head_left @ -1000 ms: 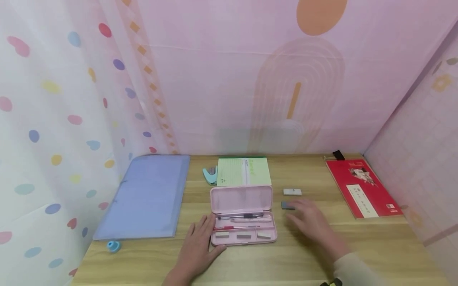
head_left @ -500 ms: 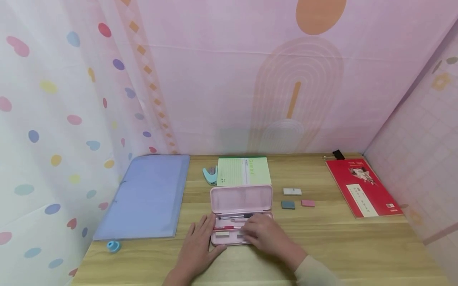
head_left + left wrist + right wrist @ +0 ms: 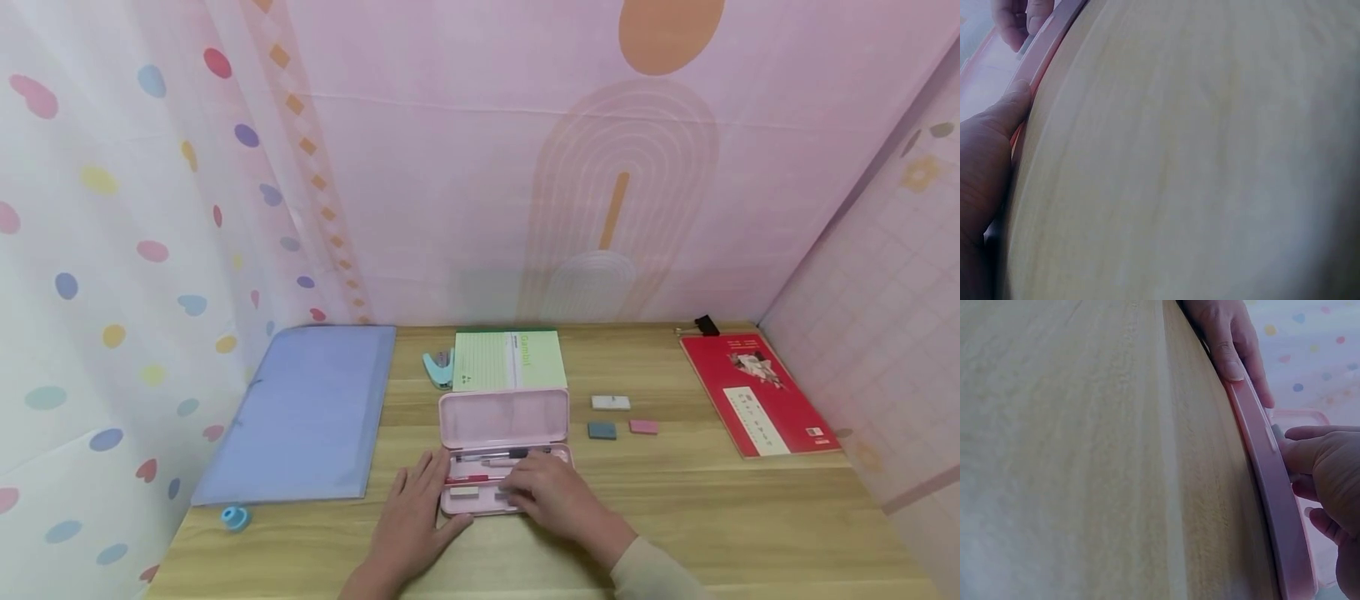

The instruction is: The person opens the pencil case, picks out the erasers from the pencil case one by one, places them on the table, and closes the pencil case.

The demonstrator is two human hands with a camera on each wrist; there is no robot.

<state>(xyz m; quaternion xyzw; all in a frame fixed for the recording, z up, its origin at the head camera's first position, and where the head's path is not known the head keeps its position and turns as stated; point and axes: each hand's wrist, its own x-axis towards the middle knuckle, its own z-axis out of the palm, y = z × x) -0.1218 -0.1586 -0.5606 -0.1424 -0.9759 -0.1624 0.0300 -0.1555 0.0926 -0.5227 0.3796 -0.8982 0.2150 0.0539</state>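
Observation:
A pink pencil case [image 3: 504, 417] lies with its lid raised on the wooden table. Black and red pens [image 3: 467, 479] and small block erasers [image 3: 464, 492] are inside. My left hand [image 3: 408, 521] rests against its left side, fingers extended and thumb by the front corner. My right hand [image 3: 551, 496] reaches into the front compartments; its thumb and fingers pinch a grey eraser [image 3: 1277, 432], mostly hidden by them. Right of the case lie a white eraser [image 3: 611, 402], a blue-grey eraser [image 3: 602, 430] and a pink eraser [image 3: 643, 427].
Behind the case are a green notebook [image 3: 508, 360] and a light-blue stapler-like tool [image 3: 438, 371]. A blue folder [image 3: 300, 417] and a small blue knob-shaped item [image 3: 236, 517] lie left. At right is a red booklet [image 3: 759, 396] with a black binder clip [image 3: 706, 325].
My right hand has moved left from the loose erasers into the pencil case, uncovering the pink eraser beside the blue-grey one. My left hand has stayed at the case.

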